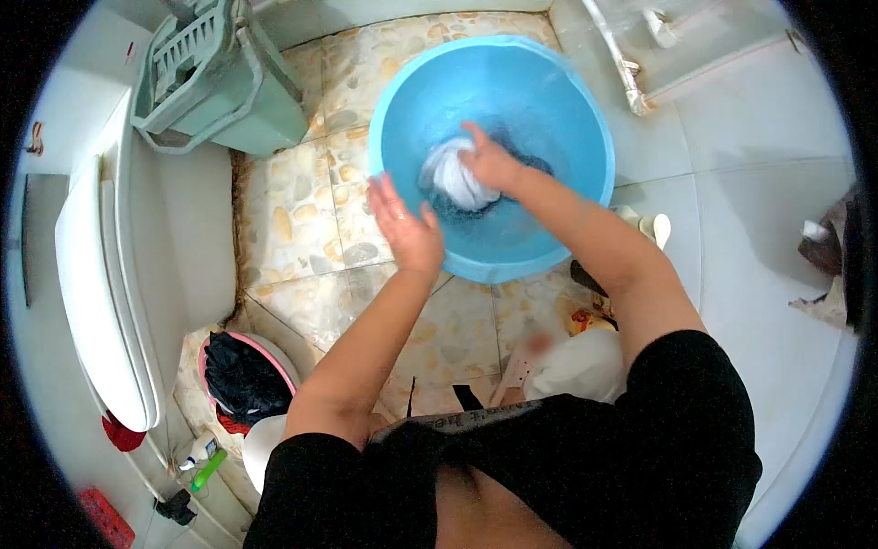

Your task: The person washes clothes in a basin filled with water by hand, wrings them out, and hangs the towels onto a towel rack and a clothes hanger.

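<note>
R fingers [476,137] over wht cloth [444,176], in tub [380,110]

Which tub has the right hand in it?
The big blue tub, with the right hand at the white cloth inside. The smaller tub at lower left has a pink rim, black cloth and no hand inside.

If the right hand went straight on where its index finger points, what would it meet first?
Likely the upper-left inner wall of the blue basin; depth is unclear, so the right hand might pass above it.
</note>
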